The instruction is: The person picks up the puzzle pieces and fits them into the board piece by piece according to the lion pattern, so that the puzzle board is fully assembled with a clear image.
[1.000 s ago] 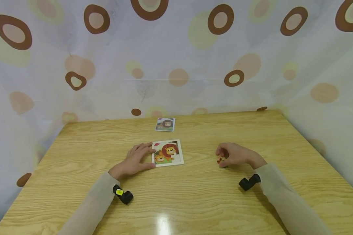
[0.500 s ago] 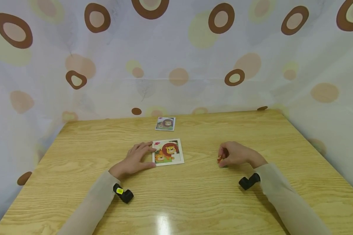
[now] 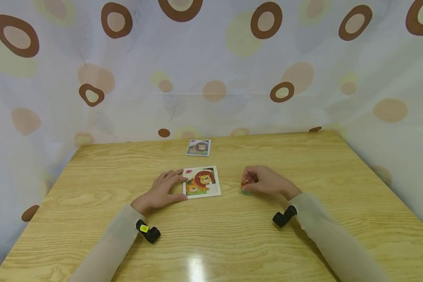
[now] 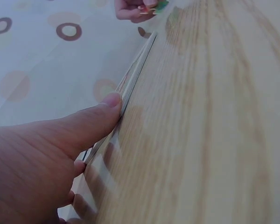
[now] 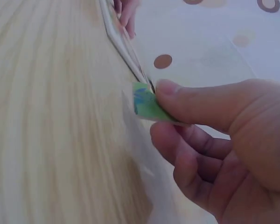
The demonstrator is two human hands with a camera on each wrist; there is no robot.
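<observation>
A white-framed jigsaw puzzle (image 3: 213, 192) lies flat mid-table, its picture showing a lion and a smaller animal. A pale gap shows at its lower right. Along its left side my left hand (image 3: 163, 190) rests with spread fingers, the thumb touching the near left corner. The left wrist view shows that thumb (image 4: 91, 123) against the frame's edge. To the right of the frame, apart from it, my right hand (image 3: 266, 181) pinches a puzzle piece (image 5: 147, 103) between thumb and fingers. Green and blue print shows on the piece; the fingers cover part of it.
Behind the puzzle lies a small card (image 3: 199, 148) with a matching lion picture. The wooden table (image 3: 211, 235) ends at a patterned cloth (image 3: 211, 70) at the back and sides. A black wrist camera (image 3: 284, 216) sits on the right sleeve, another on the left.
My right hand has moved left toward the puzzle with the puzzle piece, after turning it a little in its fingers. The left hand and the puzzle have stayed in place.
</observation>
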